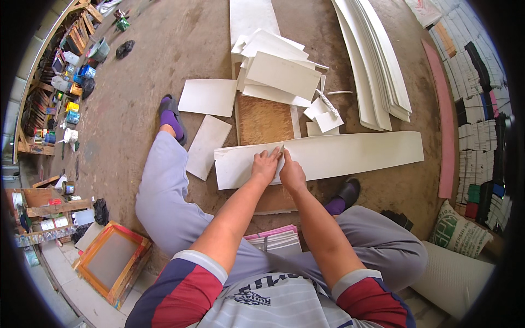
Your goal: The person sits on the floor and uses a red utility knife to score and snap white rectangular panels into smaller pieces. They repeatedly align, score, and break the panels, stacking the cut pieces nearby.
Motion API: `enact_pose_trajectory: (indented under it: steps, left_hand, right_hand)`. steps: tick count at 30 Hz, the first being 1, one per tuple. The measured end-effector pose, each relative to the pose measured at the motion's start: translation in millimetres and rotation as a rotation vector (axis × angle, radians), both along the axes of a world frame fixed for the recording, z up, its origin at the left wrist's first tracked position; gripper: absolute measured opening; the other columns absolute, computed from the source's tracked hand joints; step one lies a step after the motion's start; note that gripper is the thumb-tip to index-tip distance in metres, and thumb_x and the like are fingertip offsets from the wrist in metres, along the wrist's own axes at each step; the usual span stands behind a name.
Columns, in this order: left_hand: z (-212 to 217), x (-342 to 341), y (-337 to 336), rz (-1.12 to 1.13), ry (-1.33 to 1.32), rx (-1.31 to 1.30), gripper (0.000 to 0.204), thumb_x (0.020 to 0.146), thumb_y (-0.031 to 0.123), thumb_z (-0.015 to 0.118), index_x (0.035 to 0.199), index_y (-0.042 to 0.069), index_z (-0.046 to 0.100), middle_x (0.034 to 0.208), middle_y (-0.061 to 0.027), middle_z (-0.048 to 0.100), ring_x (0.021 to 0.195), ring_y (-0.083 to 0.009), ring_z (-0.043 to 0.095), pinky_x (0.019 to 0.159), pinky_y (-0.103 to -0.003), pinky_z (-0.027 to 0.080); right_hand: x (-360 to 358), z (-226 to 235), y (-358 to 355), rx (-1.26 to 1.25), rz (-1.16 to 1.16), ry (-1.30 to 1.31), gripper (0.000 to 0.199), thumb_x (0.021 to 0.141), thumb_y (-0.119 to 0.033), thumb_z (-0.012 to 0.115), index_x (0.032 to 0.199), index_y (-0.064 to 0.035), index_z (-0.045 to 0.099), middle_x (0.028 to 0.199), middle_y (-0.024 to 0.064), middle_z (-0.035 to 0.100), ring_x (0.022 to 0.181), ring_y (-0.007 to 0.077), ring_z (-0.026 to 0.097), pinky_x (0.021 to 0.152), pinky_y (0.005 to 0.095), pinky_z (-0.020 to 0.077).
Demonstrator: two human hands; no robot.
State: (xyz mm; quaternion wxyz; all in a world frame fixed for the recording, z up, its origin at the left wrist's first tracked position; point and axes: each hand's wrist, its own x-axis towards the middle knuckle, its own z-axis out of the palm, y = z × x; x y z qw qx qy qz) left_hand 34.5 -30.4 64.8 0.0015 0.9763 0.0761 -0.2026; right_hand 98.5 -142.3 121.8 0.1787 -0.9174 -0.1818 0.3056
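On the floor: a long white flat sheet of board-like material lies across a brown wooden board, right in front of the seated person's knees, reaching from near the left leg far out to the right.
Sheet's look: plain white, thin, with straight long edges that the lens bends; its left end is cut slightly ragged, its right end square.
Hard to tell: a small thin tool or blade seems to stand between the two hands, but it is too small to name; the stretch of sheet under the hands is hidden.
Cut off: the stack of long white strips at the upper right runs out of the picture.
Left hand: palm down, fingers close together, pressed flat on the sheet.
Right hand: curled beside the left, touching it, fingertips pinching at the small object on the sheet's upper edge.
Arms: both forearms come up from the lower edge and converge at the sheet.
Around: a heap of shorter white rectangular pieces lies beyond the wooden board; an orange-framed screen lies at the lower left.
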Motion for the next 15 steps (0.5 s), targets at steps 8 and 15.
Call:
enact_pose_trajectory:
  steps: [8, 15]
  left_hand:
    - [9, 2, -2, -0.016, 0.016, 0.019, 0.100, 0.075, 0.044, 0.086, 0.160, 0.025, 0.036, 0.169, 0.0057, 0.028, 0.129, -0.0237, 0.051, 0.093, -0.041, 0.047]
    - [14, 5, -3, -0.002, 0.118, -0.008, 0.104, 0.078, 0.045, 0.084, 0.163, 0.026, 0.028, 0.171, 0.0070, 0.019, 0.134, -0.0235, 0.044, 0.097, -0.045, 0.043]
  right_hand:
    - [-35, -3, -41, -0.019, 0.026, 0.013, 0.064, 0.092, -0.008, 0.054, 0.155, -0.0107, 0.040, 0.093, 0.0302, 0.071, 0.090, 0.0478, 0.070, 0.083, 0.0572, 0.0548]
    - [-73, 4, -71, -0.113, 0.035, 0.048, 0.063, 0.095, -0.012, 0.053, 0.156, -0.0162, 0.037, 0.094, 0.0267, 0.072, 0.090, 0.0451, 0.071, 0.079, 0.0574, 0.0553]
